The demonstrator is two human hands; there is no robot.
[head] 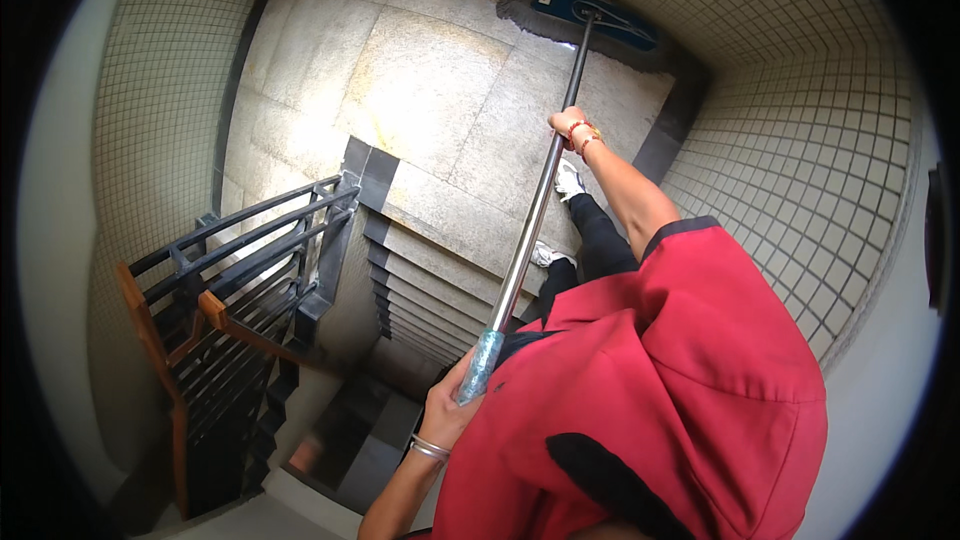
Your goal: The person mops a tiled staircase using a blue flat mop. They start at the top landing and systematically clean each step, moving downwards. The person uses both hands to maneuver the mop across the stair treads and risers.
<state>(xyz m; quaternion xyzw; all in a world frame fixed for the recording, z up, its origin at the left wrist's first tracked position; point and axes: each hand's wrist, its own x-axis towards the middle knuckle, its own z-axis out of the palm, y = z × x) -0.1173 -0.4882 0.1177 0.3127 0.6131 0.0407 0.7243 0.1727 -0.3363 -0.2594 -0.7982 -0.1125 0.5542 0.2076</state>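
A flat dust mop (592, 19) with a grey fringe and a blue top plate lies on the landing floor, close against the tiled wall at the far side. Its long metal handle (534, 232) slants back towards my body. My right hand (571, 124) grips the handle partway along its length, with red bead bracelets at the wrist. Down at the near end, my left hand (450, 405) is wrapped around the handle's grip (481, 367), which is covered in bluish plastic film. A silver bangle circles that wrist.
A flight of stone steps (427, 292) drops away beside my feet. Left of it stands a black metal railing (255, 240) with a wooden handrail (154, 367). Small-tiled walls (795, 157) with a dark skirting (679, 116) enclose the stone-paved landing (427, 82).
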